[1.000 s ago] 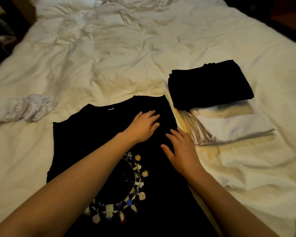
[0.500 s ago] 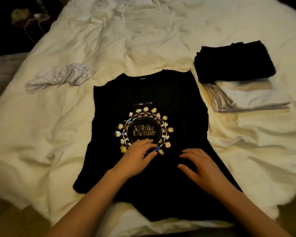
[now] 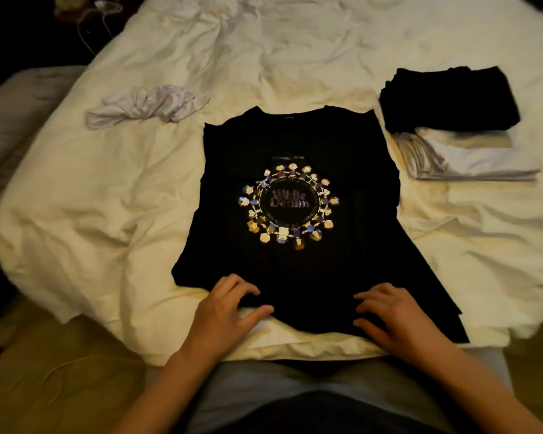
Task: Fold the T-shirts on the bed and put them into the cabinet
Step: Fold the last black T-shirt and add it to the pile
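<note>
A black T-shirt [image 3: 298, 255] with a round printed emblem lies flat, front up, on the white bed, its sleeves folded in. My left hand [image 3: 229, 308] rests on the hem at the lower left with fingers curved on the fabric and the thumb on the sheet just below the edge. Over at the hem's lower right, my right hand [image 3: 389, 317] lies with spread, bent fingers on the cloth. A folded black shirt [image 3: 452, 98] sits on top of folded white shirts [image 3: 483, 164] to the right. A crumpled white T-shirt [image 3: 148, 104] lies at the left.
The rumpled white duvet [image 3: 107, 198] covers the bed, and its near edge hangs just in front of me. A second mattress edge [image 3: 19, 98] shows at the far left. Dark floor with cables [image 3: 98, 14] lies beyond the bed's top left corner.
Both hands slid down the black shirt from the collar area, across the print, to the bottom hem. The view pulled back, so the whole shirt now shows.
</note>
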The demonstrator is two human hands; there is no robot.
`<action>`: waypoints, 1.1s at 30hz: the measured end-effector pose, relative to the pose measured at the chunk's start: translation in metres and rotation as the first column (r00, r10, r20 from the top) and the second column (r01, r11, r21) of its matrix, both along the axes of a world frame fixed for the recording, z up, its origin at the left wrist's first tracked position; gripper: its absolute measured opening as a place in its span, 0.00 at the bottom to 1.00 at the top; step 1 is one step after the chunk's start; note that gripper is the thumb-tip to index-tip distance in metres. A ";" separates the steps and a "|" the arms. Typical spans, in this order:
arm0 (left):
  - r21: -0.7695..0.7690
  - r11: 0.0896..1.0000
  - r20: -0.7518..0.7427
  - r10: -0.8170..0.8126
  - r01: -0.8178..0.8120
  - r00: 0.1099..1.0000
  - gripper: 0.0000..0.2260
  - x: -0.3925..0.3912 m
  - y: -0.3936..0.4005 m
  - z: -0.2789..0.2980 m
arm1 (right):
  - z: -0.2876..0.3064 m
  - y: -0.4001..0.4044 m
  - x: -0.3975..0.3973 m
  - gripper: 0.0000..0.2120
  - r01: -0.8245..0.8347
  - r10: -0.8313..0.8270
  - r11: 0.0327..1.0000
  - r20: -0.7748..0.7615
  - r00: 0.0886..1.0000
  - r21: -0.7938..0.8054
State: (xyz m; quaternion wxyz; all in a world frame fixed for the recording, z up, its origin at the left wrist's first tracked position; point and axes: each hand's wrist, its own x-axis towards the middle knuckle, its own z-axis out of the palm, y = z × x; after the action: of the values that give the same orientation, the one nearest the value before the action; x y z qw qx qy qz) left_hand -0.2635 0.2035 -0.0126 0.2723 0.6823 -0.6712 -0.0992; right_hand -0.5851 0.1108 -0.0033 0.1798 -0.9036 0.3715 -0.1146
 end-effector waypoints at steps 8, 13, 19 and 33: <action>0.064 0.997 0.124 -0.053 0.045 0.991 0.29 0.015 -0.009 -0.011 | 0.021 0.019 0.009 0.07 0.267 -0.271 0.961 0.057 0.961 0.078; -0.038 0.997 0.175 -0.053 0.060 0.983 0.13 0.033 -0.028 0.001 | 0.031 0.017 0.013 0.05 0.419 -0.468 0.866 0.146 0.872 0.272; 0.241 0.969 -0.003 -0.049 0.049 0.999 0.13 0.055 -0.089 0.031 | 0.050 -0.034 0.036 0.07 0.421 -0.432 0.901 0.144 0.890 0.104; 0.016 0.988 0.263 0.147 -0.156 0.954 0.23 -0.003 -0.070 -0.025 | 0.000 -0.077 0.049 0.22 0.464 -0.462 0.886 -0.083 0.883 -0.006</action>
State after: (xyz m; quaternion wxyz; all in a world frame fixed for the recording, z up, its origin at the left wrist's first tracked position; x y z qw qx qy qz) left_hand -0.2663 0.1336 -0.0372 0.1758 0.7437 -0.6450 0.0004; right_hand -0.5364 0.0343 -0.0032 0.1380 -0.7916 0.5842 -0.1143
